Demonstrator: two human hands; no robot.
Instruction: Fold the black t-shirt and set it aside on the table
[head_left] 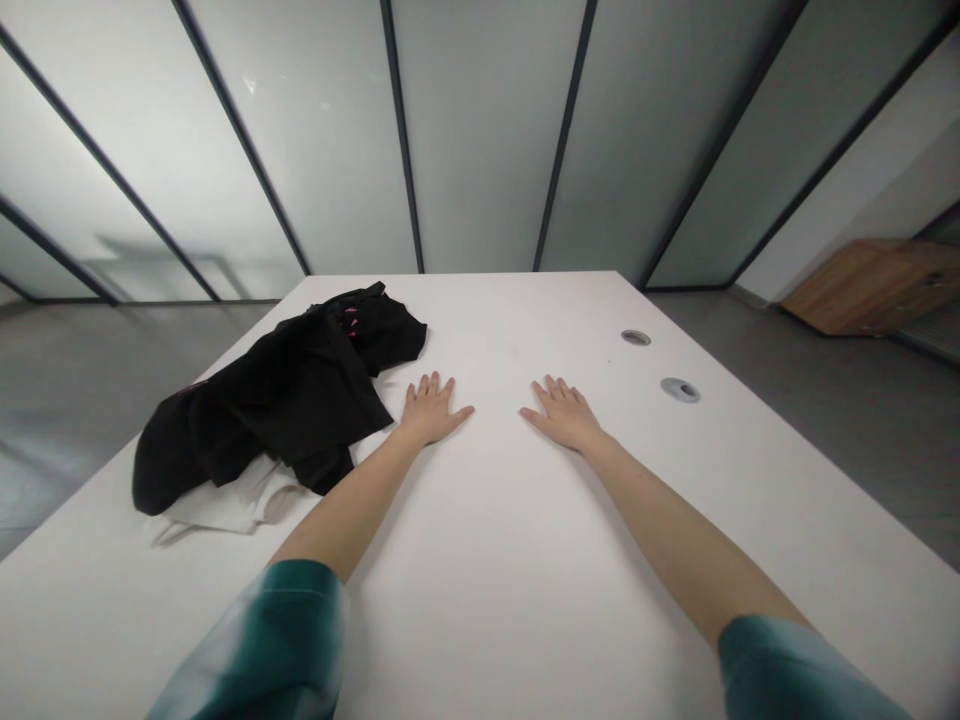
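Observation:
My left hand (pixel 429 412) lies flat on the white table (pixel 510 560), palm down with its fingers spread and nothing in it. Just to its left is a crumpled heap of black cloth (pixel 277 390), perhaps clothing, with small pink marks near its far end. White cloth (pixel 232 497) sticks out from under the near side of the heap. On the right, my right hand (pixel 562 415) also rests palm down on the tabletop, fingers apart, holding nothing. Bare tabletop separates the two hands.
Two round grey cable grommets (pixel 680 390) are set into the table's right side. Frosted glass panels (pixel 487 130) with dark frames stand beyond the far edge. A wooden cabinet (pixel 870 285) is at the far right on the grey floor (pixel 840 400).

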